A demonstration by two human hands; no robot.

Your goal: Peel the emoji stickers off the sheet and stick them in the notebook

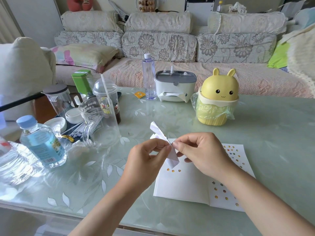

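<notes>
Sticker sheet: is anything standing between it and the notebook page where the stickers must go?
Nothing visible does. The left hand and right hand pinch the sticker sheet over the open notebook. The left page beneath it shows only three stickers and is otherwise bare.

the clear glass mug (99, 123) carries the only words that can be read: "drink mo", seen mirrored through the glass under its rim. a line of small characters below them is too small to read. the label of the water bottle (41, 142), left of the mug, is printed but blurred.
</notes>
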